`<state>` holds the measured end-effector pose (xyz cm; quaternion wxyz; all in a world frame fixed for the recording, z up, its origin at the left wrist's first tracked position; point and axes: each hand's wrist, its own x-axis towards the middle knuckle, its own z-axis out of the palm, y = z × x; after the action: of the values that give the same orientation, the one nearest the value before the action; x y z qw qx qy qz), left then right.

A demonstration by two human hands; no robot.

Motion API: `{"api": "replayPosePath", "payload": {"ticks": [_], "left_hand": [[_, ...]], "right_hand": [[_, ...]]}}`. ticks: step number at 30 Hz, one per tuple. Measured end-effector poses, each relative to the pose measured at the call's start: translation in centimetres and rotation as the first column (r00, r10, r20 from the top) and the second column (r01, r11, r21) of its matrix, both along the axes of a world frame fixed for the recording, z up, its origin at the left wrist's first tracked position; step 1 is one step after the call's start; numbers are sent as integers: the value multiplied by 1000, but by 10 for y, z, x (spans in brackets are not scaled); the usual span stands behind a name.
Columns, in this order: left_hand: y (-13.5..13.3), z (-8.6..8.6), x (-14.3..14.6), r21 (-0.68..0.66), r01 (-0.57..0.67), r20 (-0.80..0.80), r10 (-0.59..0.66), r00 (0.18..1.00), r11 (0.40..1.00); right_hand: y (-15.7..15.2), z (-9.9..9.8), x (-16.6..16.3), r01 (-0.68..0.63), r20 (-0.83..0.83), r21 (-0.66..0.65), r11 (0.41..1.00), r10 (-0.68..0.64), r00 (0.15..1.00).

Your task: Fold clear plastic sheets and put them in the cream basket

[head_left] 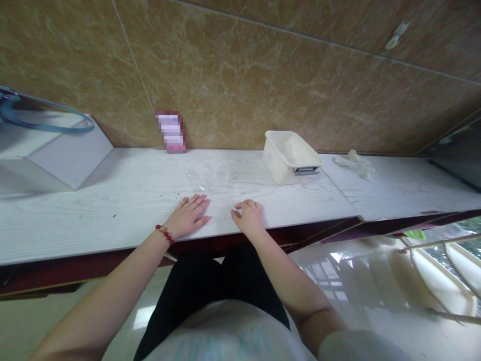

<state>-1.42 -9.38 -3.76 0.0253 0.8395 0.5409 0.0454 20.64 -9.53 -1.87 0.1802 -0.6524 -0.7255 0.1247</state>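
A clear, thin plastic glove (205, 186) lies flat on the white wood-grain counter (143, 175), its see-through fingers pointing toward the wall. My left hand (188, 215) rests palm down with fingers stretched out, at the glove's lower left edge. A red bead bracelet circles that wrist. On the other side, my right hand (248, 215) is closed in a pinch at the glove's lower right, thumb and forefinger together on what looks like its edge. The plastic is so clear that its outline near both hands is hard to follow.
A cream plastic bin (276, 163) with a grey handle stands against the wall, right of my hands. Farther right lies a crumpled whitish translucent piece (355, 164). A blurred pink-and-white packet (172, 132) leans on the wall. A white box (71, 155) with a blue strap occupies the left.
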Motion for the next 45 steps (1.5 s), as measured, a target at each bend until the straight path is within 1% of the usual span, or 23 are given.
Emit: {"api": "replayPosePath", "payload": {"ticks": [3, 9, 11, 14, 16, 17, 18, 20, 22, 23, 25, 28, 30, 34, 41, 45], "left_hand": [[-1, 0, 1, -2, -1, -21, 1, 1000, 1000], [-1, -1, 1, 3, -2, -20, 2, 1000, 1000], [0, -3, 0, 13, 1, -2, -1, 1000, 1000], [0, -2, -2, 26, 9, 31, -10, 999, 1000], [-3, 1, -1, 51, -4, 70, 0, 998, 999], [-6, 4, 2, 73, -17, 98, 9, 995, 997], [-10, 8, 6, 100, -34, 133, 20, 991, 994], [-20, 16, 22, 149, -51, 209, 19, 978, 988], [-30, 23, 43, 162, -41, 261, -3, 965, 986], [-34, 25, 55, 148, -19, 260, -20, 965, 989], [-37, 28, 76, 119, -9, 246, -21, 969, 993], [-29, 28, 97, 103, -30, 179, 11, 984, 994], [-21, 27, 104, 91, -26, 138, 13, 990, 996], [-11, 25, 111, 54, 5, 106, -11, 994, 999], [-10, 32, 119, -16, -3, 81, 4, 997, 1000], [-9, 31, 118, -13, -33, 92, 34, 995, 999]], "right_hand": [[3, 1, -8, 13, -5, -26, 1000, -13, 1000], [11, 2, -13, -69, -49, -27, 997, 68, 996], [12, 2, -13, -80, -105, -33, 996, 76, 992], [16, 3, -8, -73, -242, -58, 996, 57, 969], [25, 4, -2, -54, -301, -82, 995, 27, 953], [33, 5, 3, -39, -304, -91, 995, 9, 953], [42, 6, 7, -21, -287, -95, 995, -7, 958], [67, 9, 14, 23, -199, -91, 996, -41, 979], [96, 13, 17, 22, -88, -89, 996, -30, 996], [110, 15, 17, 19, -40, -107, 994, -23, 999], [136, 18, 13, 14, 58, -102, 995, -8, 998], [160, 21, 3, -8, 201, -106, 994, 29, 979], [167, 21, -3, -30, 251, -131, 991, 62, 966], [168, 20, -10, -61, 261, -154, 986, 100, 960], [172, 17, -17, -129, 250, -173, 976, 170, 953], [179, 19, -18, -131, 235, -191, 973, 175, 956]]}}
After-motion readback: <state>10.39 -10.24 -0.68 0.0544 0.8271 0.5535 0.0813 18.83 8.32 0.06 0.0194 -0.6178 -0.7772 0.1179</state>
